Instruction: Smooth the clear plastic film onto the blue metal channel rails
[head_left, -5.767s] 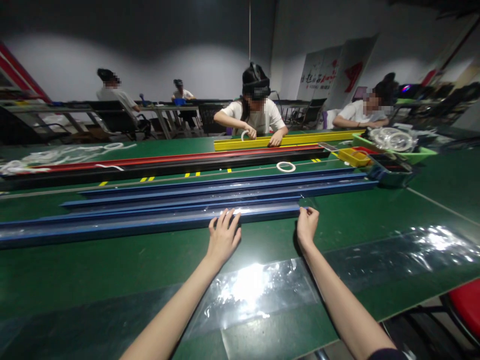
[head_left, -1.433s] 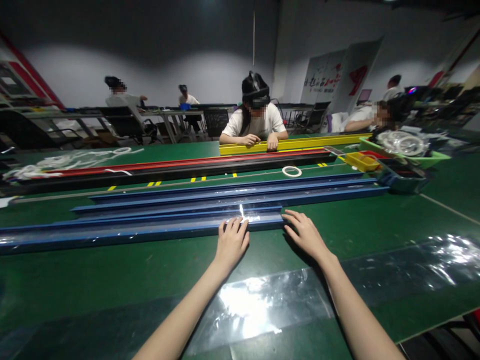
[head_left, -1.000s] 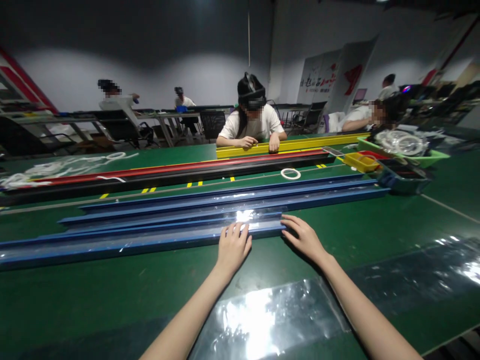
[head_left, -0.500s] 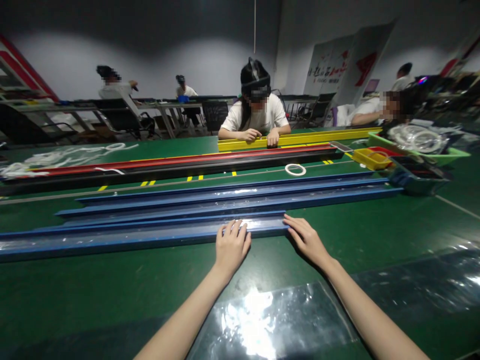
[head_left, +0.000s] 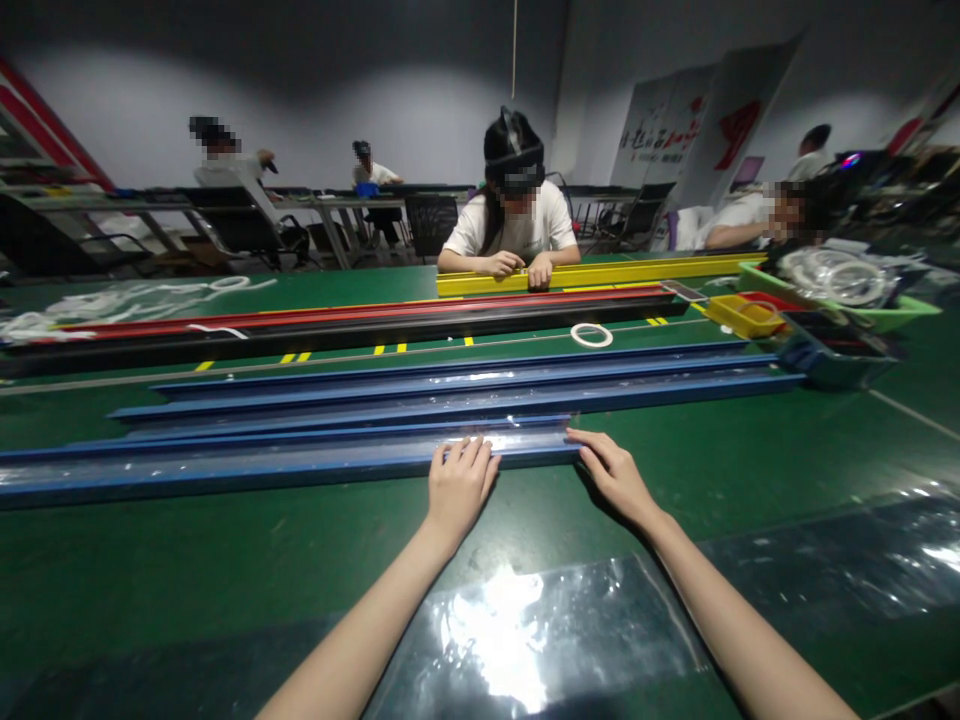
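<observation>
A long blue channel strip (head_left: 247,455) with a shiny, clear-looking inner face lies nearest me on the green table. Near its right part, my left hand (head_left: 459,482) has its fingers hooked over the front wall, thumb toward the right, gripping it. The strip's right end is between the thumb and fingers of my right hand (head_left: 616,475); the exact fingertip contact is hard to make out. Behind it lie two more blue channel strips (head_left: 675,388), roughly parallel. In front of my hands, a sheet of clear plastic film (head_left: 592,610) lies flat, reflecting bright light.
Farther back are black and red strips (head_left: 360,327), a white ring (head_left: 592,335) and tangled white strips (head_left: 112,305). A co-worker (head_left: 525,225) opposite handles a yellow strip (head_left: 645,271). At right stand a yellow tray (head_left: 750,316), a clear bin (head_left: 832,355) and a green basket (head_left: 911,308).
The view has shifted slightly. My hands stay at nearly the same spots on the blue strip. The co-worker's hand across the table has moved up a little on the yellow strip.
</observation>
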